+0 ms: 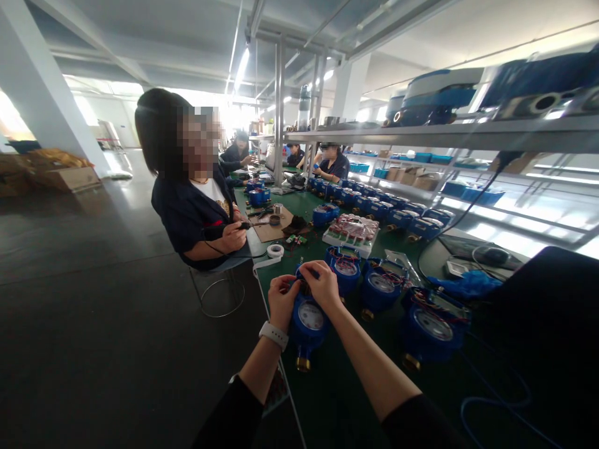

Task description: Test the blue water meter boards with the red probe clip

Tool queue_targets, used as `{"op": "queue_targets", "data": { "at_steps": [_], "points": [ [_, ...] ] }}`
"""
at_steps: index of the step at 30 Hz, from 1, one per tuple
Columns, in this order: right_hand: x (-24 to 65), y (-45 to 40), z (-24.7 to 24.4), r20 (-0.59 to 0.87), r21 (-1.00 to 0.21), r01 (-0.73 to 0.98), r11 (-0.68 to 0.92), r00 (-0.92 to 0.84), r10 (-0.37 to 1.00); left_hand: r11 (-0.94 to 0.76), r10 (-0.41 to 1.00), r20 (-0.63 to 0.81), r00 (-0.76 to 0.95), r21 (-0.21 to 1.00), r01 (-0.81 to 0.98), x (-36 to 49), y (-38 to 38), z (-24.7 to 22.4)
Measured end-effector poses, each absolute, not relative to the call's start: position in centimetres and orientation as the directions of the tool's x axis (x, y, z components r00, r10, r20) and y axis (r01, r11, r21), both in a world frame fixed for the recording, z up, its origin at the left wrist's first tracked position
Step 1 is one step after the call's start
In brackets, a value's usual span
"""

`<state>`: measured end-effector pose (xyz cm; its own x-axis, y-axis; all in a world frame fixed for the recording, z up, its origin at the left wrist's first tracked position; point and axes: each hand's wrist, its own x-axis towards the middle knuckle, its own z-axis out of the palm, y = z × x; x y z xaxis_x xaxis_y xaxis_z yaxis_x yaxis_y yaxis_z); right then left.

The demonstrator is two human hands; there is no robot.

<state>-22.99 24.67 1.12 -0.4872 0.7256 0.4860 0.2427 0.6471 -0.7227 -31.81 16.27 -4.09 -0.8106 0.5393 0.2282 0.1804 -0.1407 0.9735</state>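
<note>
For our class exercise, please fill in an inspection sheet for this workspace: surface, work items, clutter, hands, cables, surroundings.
Surface: green bench, crowded with parts.
Work items: blue meter between the hands, brass end toward the wearer; similar meters to its right, red wiring exposed.
Clutter: white tape roll; crumpled blue plastic.
Hands: left hand and right hand at the meter's far end; what the fingertips grip is unclear.
Cables: black cable drooping at right; blue cable looped lower right.
Surroundings: seated co-worker at left; loaded shelf above.
</note>
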Motion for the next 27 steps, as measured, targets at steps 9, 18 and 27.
{"op": "queue_targets", "data": {
  "at_steps": [9, 18, 27],
  "points": [
    [-23.83, 24.28, 1.37, 0.439, -0.737, 0.281, 0.614, -0.491, 0.752, -0.172, 0.576, 0.178, -0.798, 0.980, 0.095, -32.19, 16.12, -4.56],
    [-23.57, 24.24, 1.60, 0.411, -0.747, 0.314, 0.586, -0.475, 0.778, -0.152, 0.556, 0.183, -0.811, 0.981, 0.117, -32.12, 16.04, -4.84],
    [-23.49, 24.07, 1.99, 0.391, -0.757, 0.317, 0.571, -0.480, 0.785, -0.139, 0.560, 0.206, -0.802, 0.978, 0.155, -32.13, 16.07, -4.91]
  ]
}}
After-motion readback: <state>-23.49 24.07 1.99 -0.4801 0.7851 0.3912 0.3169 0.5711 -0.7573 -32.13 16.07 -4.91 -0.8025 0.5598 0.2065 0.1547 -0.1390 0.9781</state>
